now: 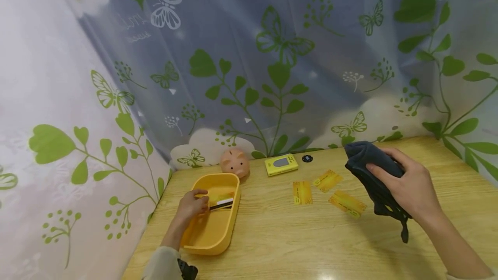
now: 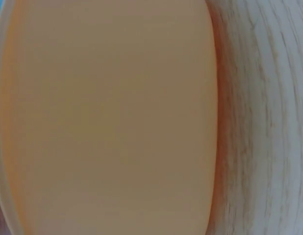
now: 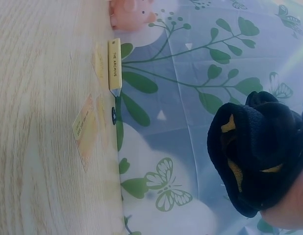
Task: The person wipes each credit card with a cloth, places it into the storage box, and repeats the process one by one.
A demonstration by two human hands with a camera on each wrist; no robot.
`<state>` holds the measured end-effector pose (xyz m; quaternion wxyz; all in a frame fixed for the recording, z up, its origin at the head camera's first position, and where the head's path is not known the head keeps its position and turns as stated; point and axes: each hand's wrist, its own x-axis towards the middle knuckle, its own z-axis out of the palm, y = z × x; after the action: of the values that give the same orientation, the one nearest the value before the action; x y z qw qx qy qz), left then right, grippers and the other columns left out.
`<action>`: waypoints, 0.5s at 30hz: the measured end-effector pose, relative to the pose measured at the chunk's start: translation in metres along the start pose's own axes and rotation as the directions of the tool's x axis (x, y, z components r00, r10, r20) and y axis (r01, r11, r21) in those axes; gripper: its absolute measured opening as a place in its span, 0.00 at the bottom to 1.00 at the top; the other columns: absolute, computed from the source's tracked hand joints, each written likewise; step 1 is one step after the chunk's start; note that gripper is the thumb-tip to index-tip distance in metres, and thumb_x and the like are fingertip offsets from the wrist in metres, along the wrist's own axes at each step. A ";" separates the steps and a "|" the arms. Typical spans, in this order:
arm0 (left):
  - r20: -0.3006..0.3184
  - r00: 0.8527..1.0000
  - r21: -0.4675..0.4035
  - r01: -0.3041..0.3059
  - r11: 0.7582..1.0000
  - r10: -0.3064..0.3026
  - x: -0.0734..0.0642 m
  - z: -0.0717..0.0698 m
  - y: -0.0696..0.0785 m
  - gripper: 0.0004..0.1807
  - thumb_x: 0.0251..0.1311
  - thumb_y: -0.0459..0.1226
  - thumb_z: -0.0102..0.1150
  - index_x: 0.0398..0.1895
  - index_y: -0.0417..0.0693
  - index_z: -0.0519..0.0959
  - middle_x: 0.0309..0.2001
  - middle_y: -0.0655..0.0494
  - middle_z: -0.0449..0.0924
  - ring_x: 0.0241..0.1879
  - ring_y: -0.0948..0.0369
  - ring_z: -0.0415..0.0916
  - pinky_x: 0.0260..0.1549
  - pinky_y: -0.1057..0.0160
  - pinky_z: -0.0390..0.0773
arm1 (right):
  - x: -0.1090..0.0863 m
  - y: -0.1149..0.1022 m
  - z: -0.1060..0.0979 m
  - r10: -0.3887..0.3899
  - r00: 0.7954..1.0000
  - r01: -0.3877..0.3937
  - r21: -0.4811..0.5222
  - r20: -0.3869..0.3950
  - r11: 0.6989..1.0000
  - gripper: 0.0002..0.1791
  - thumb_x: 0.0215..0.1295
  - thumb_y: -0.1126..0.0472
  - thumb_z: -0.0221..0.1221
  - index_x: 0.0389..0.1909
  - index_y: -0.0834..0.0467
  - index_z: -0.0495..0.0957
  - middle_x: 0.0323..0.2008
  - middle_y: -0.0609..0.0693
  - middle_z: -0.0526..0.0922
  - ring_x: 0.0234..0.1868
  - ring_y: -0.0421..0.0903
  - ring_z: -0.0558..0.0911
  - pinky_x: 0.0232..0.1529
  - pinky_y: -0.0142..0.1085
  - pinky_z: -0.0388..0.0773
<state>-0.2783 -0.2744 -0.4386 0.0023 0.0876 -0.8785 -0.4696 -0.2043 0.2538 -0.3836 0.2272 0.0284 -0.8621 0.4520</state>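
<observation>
My right hand (image 1: 412,185) grips a dark blue cloth pouch (image 1: 375,163) above the right side of the table, and a cord end dangles below it. In the right wrist view the pouch (image 3: 259,152) shows its bunched mouth with some yellow inside. My left hand (image 1: 192,206) reaches over the left rim of a yellow tray (image 1: 214,243), fingers loosely bent. Close to its fingertips, a black-and-white strip-like thing (image 1: 221,204) and a yellow card (image 1: 226,195) lie in the tray. The left wrist view shows only the tray's side (image 2: 117,117) and wood, no fingers.
Three yellow cards, one of them nearest the tray (image 1: 302,192), lie mid-table. Behind stand a pink piggy bank (image 1: 234,163), a yellow box (image 1: 282,165) and a dark round chip (image 1: 307,158). A leaf-patterned curtain (image 1: 241,111) borders the table's back and left.
</observation>
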 end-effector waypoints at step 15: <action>0.031 0.998 -0.075 -0.059 0.995 0.062 -0.006 0.002 0.014 0.21 0.74 0.32 0.56 0.66 0.30 0.75 0.54 0.29 0.82 0.50 0.39 0.84 0.49 0.46 0.86 | -0.003 -0.002 -0.002 -0.014 1.000 0.014 0.011 -0.006 1.000 0.27 0.70 0.47 0.68 0.66 0.52 0.78 0.55 0.61 0.83 0.35 0.25 0.76 0.28 0.30 0.80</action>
<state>-0.2746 -0.2646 -0.4279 0.0052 0.0529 -0.8626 -0.5030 -0.2002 0.2539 -0.3821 0.2329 0.0344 -0.8586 0.4554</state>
